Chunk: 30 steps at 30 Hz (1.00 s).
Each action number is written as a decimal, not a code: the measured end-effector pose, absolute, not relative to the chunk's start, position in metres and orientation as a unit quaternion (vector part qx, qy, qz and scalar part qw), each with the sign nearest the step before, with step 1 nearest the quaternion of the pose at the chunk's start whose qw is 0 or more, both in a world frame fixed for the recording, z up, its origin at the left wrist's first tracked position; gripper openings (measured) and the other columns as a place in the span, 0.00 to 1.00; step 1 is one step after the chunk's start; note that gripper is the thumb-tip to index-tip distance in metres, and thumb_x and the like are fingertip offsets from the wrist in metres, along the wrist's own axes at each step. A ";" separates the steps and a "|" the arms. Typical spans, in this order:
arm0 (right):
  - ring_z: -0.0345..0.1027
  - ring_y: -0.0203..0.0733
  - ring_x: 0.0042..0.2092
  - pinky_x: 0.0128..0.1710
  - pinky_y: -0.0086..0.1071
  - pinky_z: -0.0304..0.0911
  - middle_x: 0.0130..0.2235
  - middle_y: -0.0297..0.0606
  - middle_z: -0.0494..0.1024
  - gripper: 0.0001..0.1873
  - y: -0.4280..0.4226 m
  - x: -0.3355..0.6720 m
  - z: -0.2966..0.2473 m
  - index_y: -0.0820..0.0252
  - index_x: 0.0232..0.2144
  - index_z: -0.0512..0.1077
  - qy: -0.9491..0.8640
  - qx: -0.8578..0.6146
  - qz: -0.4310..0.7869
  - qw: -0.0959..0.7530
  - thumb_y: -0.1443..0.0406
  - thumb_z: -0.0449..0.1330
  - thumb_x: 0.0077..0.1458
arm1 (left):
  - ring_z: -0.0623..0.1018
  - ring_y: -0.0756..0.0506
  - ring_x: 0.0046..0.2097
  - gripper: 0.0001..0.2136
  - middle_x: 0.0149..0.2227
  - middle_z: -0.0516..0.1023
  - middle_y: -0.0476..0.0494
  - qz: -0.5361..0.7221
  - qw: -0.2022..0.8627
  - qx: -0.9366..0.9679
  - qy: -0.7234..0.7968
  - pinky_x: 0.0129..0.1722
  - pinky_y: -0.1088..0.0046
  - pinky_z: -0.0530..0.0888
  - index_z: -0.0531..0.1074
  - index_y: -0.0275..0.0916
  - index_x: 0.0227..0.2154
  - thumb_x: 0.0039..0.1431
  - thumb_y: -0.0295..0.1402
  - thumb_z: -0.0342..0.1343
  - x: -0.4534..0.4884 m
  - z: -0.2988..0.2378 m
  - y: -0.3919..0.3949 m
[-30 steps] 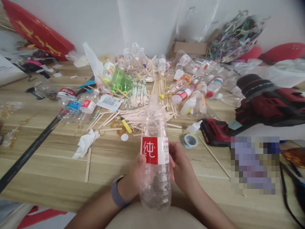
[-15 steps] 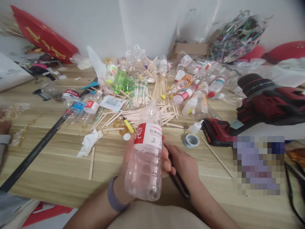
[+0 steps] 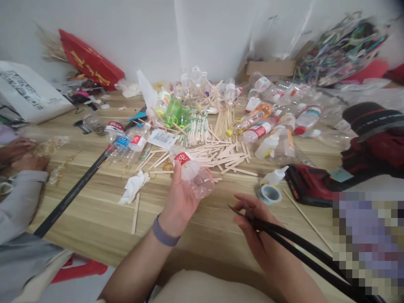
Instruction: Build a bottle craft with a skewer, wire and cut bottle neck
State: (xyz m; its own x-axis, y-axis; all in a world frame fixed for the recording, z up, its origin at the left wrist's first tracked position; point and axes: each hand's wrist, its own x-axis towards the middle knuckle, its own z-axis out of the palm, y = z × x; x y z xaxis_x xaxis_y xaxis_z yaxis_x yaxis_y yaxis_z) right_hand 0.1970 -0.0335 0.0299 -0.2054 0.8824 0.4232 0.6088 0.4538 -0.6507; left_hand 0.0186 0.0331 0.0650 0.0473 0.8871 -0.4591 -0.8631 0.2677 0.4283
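Note:
My left hand (image 3: 181,191), with a purple band at the wrist, is wrapped round a clear plastic bottle (image 3: 202,181) with a red and white label. The bottle lies tilted over the table, its base turned toward my right hand; its neck end is hard to make out. My right hand (image 3: 259,227) grips a black scissors-like tool (image 3: 303,248) near its joint. Short pointed tips show by the fingers, and two long black arms spread toward the lower right. The tool is apart from the bottle.
Loose wooden sticks (image 3: 227,158) and many plastic bottles (image 3: 261,128) cover the table's far side. A red and black power tool (image 3: 362,155) stands at right, near a tape roll (image 3: 269,193). Another person's hands (image 3: 30,158) are at left, beyond a long black bar (image 3: 72,191).
The bottle has tipped from upright to lying away from me. My right hand has moved right, away from it, and the black tool's arms have spread apart. The view has shifted left.

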 end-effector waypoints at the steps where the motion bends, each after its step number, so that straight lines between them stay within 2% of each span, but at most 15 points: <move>1: 0.73 0.34 0.25 0.24 0.25 0.67 0.34 0.32 0.78 0.10 -0.036 0.194 0.031 0.54 0.50 0.64 -0.752 -0.498 0.171 0.397 0.64 0.52 0.66 | 0.81 0.46 0.32 0.25 0.30 0.80 0.40 0.606 0.722 0.022 0.332 0.33 0.71 0.78 0.75 0.34 0.34 0.67 0.51 0.43 0.019 0.063 0.033; 4: 0.71 0.35 0.21 0.19 0.26 0.63 0.29 0.31 0.77 0.06 -0.042 0.186 0.034 0.55 0.43 0.63 -0.744 -0.522 0.153 0.389 0.61 0.51 0.66 | 0.80 0.46 0.31 0.26 0.30 0.79 0.41 0.599 0.730 0.024 0.330 0.32 0.71 0.78 0.75 0.34 0.34 0.66 0.53 0.42 0.022 0.059 0.032; 7: 0.73 0.36 0.23 0.20 0.27 0.62 0.29 0.31 0.78 0.07 -0.043 0.181 0.038 0.55 0.41 0.64 -0.754 -0.524 0.121 0.377 0.60 0.50 0.67 | 0.80 0.45 0.31 0.27 0.30 0.79 0.41 0.598 0.726 0.027 0.339 0.33 0.70 0.78 0.74 0.34 0.34 0.66 0.53 0.41 0.024 0.059 0.032; 12: 0.74 0.36 0.23 0.19 0.26 0.60 0.30 0.36 0.80 0.15 -0.036 0.179 0.042 0.57 0.37 0.70 -0.786 -0.493 0.070 0.366 0.63 0.45 0.70 | 0.80 0.45 0.32 0.24 0.30 0.80 0.41 0.585 0.724 0.029 0.363 0.35 0.68 0.78 0.74 0.33 0.34 0.67 0.50 0.45 0.027 0.060 0.029; 18: 0.67 0.38 0.16 0.13 0.29 0.53 0.23 0.40 0.79 0.18 -0.032 0.175 0.044 0.59 0.31 0.73 -0.765 -0.525 0.008 0.374 0.60 0.48 0.68 | 0.81 0.44 0.33 0.21 0.32 0.81 0.37 0.557 0.750 0.031 0.356 0.35 0.69 0.78 0.76 0.31 0.34 0.66 0.46 0.49 0.032 0.060 0.024; 21: 0.65 0.37 0.14 0.12 0.28 0.53 0.21 0.38 0.77 0.20 -0.035 0.176 0.037 0.59 0.36 0.75 -0.780 -0.507 0.059 0.363 0.62 0.45 0.69 | 0.80 0.45 0.31 0.21 0.30 0.80 0.38 0.564 0.750 0.017 0.346 0.33 0.71 0.77 0.76 0.31 0.34 0.66 0.44 0.48 0.035 0.059 0.024; 24: 0.69 0.37 0.16 0.14 0.27 0.58 0.21 0.35 0.78 0.18 -0.037 0.178 0.027 0.61 0.48 0.72 -0.804 -0.459 0.113 0.359 0.65 0.43 0.69 | 0.79 0.46 0.29 0.23 0.29 0.80 0.38 0.562 0.754 -0.003 0.340 0.30 0.72 0.76 0.77 0.29 0.33 0.66 0.45 0.47 0.038 0.056 0.026; 26: 0.70 0.37 0.16 0.15 0.28 0.61 0.24 0.34 0.79 0.17 -0.037 0.180 0.021 0.62 0.52 0.70 -0.815 -0.442 0.109 0.359 0.65 0.46 0.69 | 0.79 0.46 0.28 0.22 0.28 0.80 0.38 0.561 0.759 -0.002 0.330 0.30 0.72 0.75 0.77 0.28 0.33 0.63 0.46 0.51 0.038 0.052 0.027; 30: 0.72 0.37 0.18 0.17 0.27 0.64 0.30 0.35 0.82 0.16 -0.035 0.182 0.016 0.61 0.53 0.69 -0.819 -0.437 0.101 0.358 0.64 0.48 0.69 | 0.78 0.46 0.27 0.21 0.27 0.80 0.38 0.564 0.767 0.025 0.304 0.29 0.72 0.74 0.78 0.28 0.32 0.56 0.47 0.58 0.036 0.043 0.027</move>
State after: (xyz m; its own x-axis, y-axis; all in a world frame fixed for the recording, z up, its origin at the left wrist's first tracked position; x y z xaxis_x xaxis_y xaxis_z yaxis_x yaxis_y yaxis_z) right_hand 0.1819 -0.0353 0.0157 -0.3620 0.7881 0.4978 0.6434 0.5977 -0.4783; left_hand 0.0355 0.0270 0.0425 0.1779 0.8812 -0.4380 -0.8503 0.3617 0.3823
